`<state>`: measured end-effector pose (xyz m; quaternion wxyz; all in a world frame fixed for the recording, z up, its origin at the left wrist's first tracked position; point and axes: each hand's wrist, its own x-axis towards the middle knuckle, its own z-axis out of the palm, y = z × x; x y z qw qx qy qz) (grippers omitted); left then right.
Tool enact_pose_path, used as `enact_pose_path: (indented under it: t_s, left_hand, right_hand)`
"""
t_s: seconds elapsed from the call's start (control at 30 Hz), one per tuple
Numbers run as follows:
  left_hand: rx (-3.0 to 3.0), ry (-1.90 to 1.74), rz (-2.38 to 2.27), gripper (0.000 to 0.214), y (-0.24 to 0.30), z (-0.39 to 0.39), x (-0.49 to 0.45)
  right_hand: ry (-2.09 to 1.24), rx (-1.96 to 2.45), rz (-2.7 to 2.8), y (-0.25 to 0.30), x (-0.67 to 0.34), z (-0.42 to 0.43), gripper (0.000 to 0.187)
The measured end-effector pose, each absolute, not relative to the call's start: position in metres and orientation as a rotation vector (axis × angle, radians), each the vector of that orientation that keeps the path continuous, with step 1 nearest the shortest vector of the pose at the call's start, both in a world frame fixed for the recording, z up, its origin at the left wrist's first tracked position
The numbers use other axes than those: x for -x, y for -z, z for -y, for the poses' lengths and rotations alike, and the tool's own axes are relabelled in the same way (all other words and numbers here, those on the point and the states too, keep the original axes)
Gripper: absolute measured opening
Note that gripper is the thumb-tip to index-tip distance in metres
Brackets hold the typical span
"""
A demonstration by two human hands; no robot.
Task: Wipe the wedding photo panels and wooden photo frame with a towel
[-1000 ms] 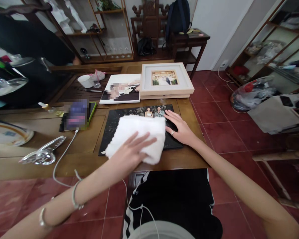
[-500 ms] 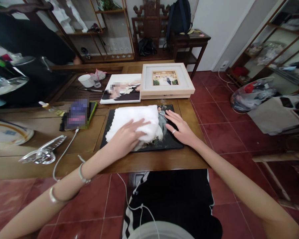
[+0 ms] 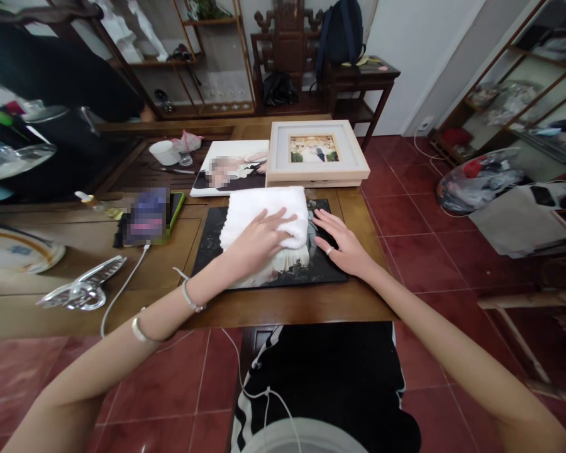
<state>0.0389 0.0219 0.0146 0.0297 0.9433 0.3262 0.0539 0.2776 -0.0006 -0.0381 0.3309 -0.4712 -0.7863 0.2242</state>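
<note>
A folded white towel (image 3: 249,211) lies on a dark photo panel (image 3: 212,251) printed with a person in a grey suit and a pale, pleated dress. My left hand (image 3: 259,239) rests flat on top of the towel, fingers spread and pressing into the cloth. On the panel's right part lies my right hand (image 3: 342,244), open, with a ring on one finger and its fingertips close to the towel's right edge. The towel and my left hand hide much of the print.
Behind the panel are a white photo board (image 3: 252,151) and a pale wooden framed photo (image 3: 353,151). To the left on the wooden table lie a phone (image 3: 177,211) with a white cable, a silver clip-like object (image 3: 82,286), a small dropper bottle (image 3: 99,204) and a white cup (image 3: 164,152).
My left hand has slid right and slightly away from me with the towel, uncovering the panel's left part and more of the pale dress. My right hand has stayed in place.
</note>
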Motion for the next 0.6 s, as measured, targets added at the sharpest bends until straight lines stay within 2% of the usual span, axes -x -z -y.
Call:
enact_pose_path:
  t_s: [0.13,0.33,0.47,0.6]
  left_hand:
    - [-2.924,-0.143,-0.878,0.030,-0.018,0.022,-0.036]
    - [-2.914,-0.243,-0.715,0.009,-0.017,0.090,-0.031]
    - [-2.837,-0.216,-0.698,0.021,-0.027,0.089,-0.027]
    - [-2.798,-0.220,-0.824,0.027,-0.033,0.049,-0.029]
  right_hand:
    - [-0.578,1.237,2.061,0.039,-0.278,0.000,0.048]
    - [-0.585,1.190,2.078,0.039,-0.279,-0.001,0.049]
    - [-0.595,1.189,2.070,0.039,-0.279,-0.001,0.049]
    - [-0.586,1.204,2.072,0.039,-0.278,-0.001,0.048]
